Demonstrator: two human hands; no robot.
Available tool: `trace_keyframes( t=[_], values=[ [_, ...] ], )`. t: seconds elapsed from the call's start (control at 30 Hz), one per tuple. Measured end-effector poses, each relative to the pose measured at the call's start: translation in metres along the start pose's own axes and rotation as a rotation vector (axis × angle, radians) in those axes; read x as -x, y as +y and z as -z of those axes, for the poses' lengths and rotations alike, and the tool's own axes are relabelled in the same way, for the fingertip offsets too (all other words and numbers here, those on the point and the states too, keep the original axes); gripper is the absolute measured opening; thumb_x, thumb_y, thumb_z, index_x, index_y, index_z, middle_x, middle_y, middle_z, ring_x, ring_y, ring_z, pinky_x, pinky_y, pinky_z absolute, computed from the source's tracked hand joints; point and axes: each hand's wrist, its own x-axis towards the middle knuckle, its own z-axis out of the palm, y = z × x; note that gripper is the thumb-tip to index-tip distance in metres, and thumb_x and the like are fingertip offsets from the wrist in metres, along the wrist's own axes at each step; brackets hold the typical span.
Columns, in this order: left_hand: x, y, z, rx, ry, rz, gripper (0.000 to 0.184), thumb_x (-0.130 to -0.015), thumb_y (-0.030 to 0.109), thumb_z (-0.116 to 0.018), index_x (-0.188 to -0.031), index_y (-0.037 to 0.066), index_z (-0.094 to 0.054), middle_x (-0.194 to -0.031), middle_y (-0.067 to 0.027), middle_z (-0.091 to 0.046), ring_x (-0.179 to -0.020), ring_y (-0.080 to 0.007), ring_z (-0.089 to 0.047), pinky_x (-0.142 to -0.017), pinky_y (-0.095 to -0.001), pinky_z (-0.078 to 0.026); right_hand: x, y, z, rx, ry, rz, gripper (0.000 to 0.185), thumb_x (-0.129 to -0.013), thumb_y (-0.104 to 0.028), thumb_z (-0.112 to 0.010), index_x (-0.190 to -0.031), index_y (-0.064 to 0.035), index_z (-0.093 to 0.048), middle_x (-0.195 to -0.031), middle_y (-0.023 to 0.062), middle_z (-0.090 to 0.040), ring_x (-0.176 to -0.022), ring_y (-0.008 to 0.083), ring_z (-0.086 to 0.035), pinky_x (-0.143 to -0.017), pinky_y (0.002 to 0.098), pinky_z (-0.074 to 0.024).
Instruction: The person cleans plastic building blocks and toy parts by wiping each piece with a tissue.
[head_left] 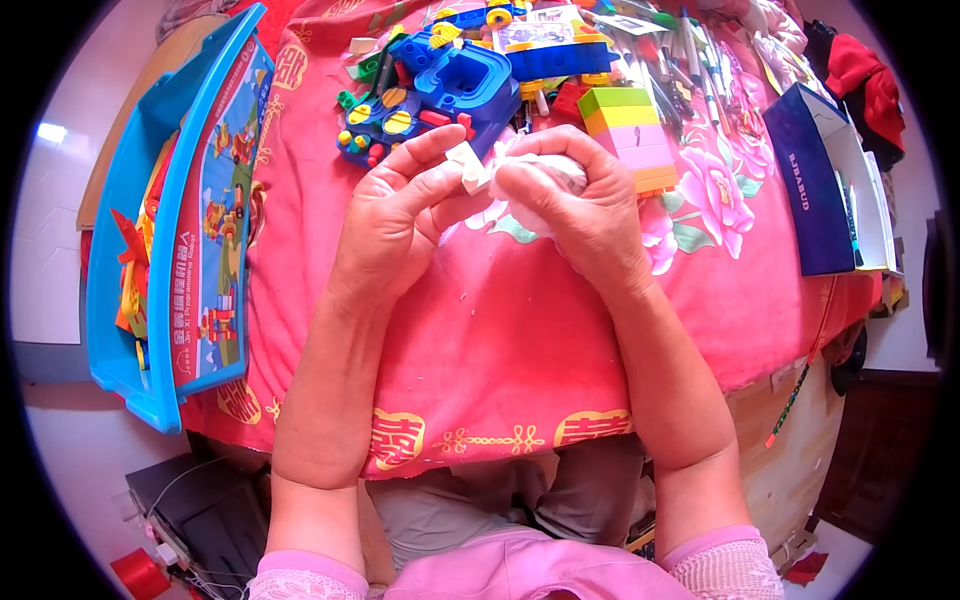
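Note:
My left hand (385, 225) pinches a small cream-white toy block (468, 168) between thumb and fingers. Close beside it, my right hand (592, 205) is closed on a crumpled white cloth (555, 172), partly hidden by the fingers. Both hands are raised over the red floral tablecloth (490, 330), and the block and the cloth are nearly touching. Just beyond my hands lies a blue toy piece (468, 75) with yellow and red knobs. Past my right hand stands a stack of green, yellow, pink and orange building blocks (632, 135).
A blue bin (180, 400) of colourful toy parts stands at the left edge. Several pens (690, 50) are scattered at the back right, near a blue toy base (560, 62). A dark blue box (800, 180) with a white inside sits at the right edge.

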Motion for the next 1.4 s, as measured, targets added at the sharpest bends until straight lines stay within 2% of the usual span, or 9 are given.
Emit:
trace_keyframes(
  t=[0.07, 0.2, 0.5, 0.7, 0.87, 0.97, 1.13, 1.33, 1.4],
  values=[
    [-0.001, 0.001, 0.003, 0.070, -0.035, 0.032, 0.029, -0.084, 0.003, -0.054, -0.112, -0.003, -0.050, -0.098, -0.0141, -0.058, -0.089, -0.0211, -0.061, -0.075, -0.0304, -0.054, 0.001, 0.000, -0.003, 0.074, -0.006, 0.045, 0.023, -0.074, -0.014, -0.071, -0.091, -0.0060, -0.059, -0.086, 0.0047, -0.062, -0.077, 0.0158, -0.060, -0.067, 0.0245, -0.0479],
    [-0.002, 0.001, 0.009, 0.127, -0.023, 0.130, 0.026, -0.084, 0.003, -0.054, -0.109, -0.005, -0.050, -0.094, -0.0135, -0.059, -0.085, -0.0200, -0.061, -0.073, -0.0297, -0.054, -0.003, 0.011, -0.010, 0.246, 0.019, 0.310, 0.024, -0.067, -0.008, -0.073, -0.085, -0.0039, -0.058, -0.076, 0.0056, -0.059, -0.072, 0.0145, -0.057, -0.065, 0.0253, -0.0465],
    [-0.003, 0.002, 0.011, 0.107, -0.050, 0.094, 0.025, -0.083, 0.003, -0.056, -0.106, -0.003, -0.053, -0.094, -0.0127, -0.060, -0.081, -0.0188, -0.062, -0.070, -0.0301, -0.054, -0.002, 0.009, -0.006, 0.014, -0.051, 0.182, 0.013, -0.075, -0.008, -0.067, -0.085, -0.0031, -0.061, -0.078, 0.0015, -0.060, -0.072, 0.0070, -0.056, -0.063, 0.0214, -0.0457],
    [-0.001, 0.003, 0.007, -0.036, -0.029, 0.027, 0.025, -0.083, 0.006, -0.058, -0.106, -0.002, -0.054, -0.094, -0.0101, -0.061, -0.082, -0.0176, -0.062, -0.071, -0.0295, -0.053, -0.002, -0.001, -0.003, -0.163, 0.038, 0.012, 0.017, -0.079, -0.015, -0.065, -0.091, -0.0034, -0.059, -0.078, 0.0021, -0.060, -0.074, 0.0075, -0.057, -0.062, 0.0211, -0.0466],
    [0.002, -0.004, 0.003, -0.171, -0.073, 0.004, 0.023, -0.082, 0.008, -0.060, -0.102, -0.001, -0.055, -0.091, -0.0077, -0.061, -0.081, -0.0151, -0.060, -0.071, -0.0268, -0.050, -0.002, 0.006, -0.004, 0.178, -0.023, 0.183, 0.016, -0.081, -0.014, -0.062, -0.091, -0.0028, -0.058, -0.082, 0.0045, -0.059, -0.072, 0.0096, -0.058, -0.061, 0.0234, -0.0469],
    [0.003, -0.003, 0.001, -0.223, -0.089, 0.020, 0.023, -0.082, 0.008, -0.061, -0.102, 0.000, -0.055, -0.090, -0.0070, -0.061, -0.079, -0.0141, -0.060, -0.069, -0.0256, -0.050, -0.005, 0.014, -0.001, 0.231, 0.047, 0.218, 0.016, -0.080, -0.014, -0.063, -0.091, -0.0025, -0.058, -0.079, 0.0048, -0.060, -0.071, 0.0102, -0.058, -0.060, 0.0241, -0.0467],
    [0.003, -0.002, -0.003, -0.274, -0.030, -0.008, 0.023, -0.081, 0.007, -0.061, -0.102, 0.000, -0.054, -0.090, -0.0065, -0.060, -0.079, -0.0123, -0.059, -0.069, -0.0245, -0.049, -0.003, 0.003, -0.002, -0.020, 0.096, 0.060, 0.015, -0.080, -0.014, -0.063, -0.088, -0.0027, -0.059, -0.079, 0.0040, -0.061, -0.073, 0.0086, -0.058, -0.061, 0.0215, -0.0471],
    [0.003, -0.007, 0.000, -0.345, -0.110, -0.092, 0.025, -0.081, 0.004, -0.060, -0.104, 0.001, -0.052, -0.090, -0.0050, -0.059, -0.081, -0.0100, -0.056, -0.072, -0.0224, -0.047, -0.004, 0.007, -0.001, 0.073, -0.015, 0.088, 0.018, -0.080, -0.016, -0.064, -0.090, -0.0028, -0.059, -0.079, 0.0043, -0.061, -0.073, 0.0083, -0.058, -0.061, 0.0213, -0.0472],
    [0.003, -0.005, -0.001, -0.362, -0.106, -0.104, 0.026, -0.080, 0.003, -0.060, -0.105, 0.001, -0.051, -0.090, -0.0045, -0.058, -0.081, -0.0095, -0.056, -0.073, -0.0219, -0.046, -0.004, 0.009, -0.001, 0.025, 0.045, 0.028, 0.018, -0.080, -0.017, -0.064, -0.090, -0.0028, -0.059, -0.079, 0.0045, -0.061, -0.072, 0.0082, -0.058, -0.060, 0.0214, -0.0472]
  ],
)
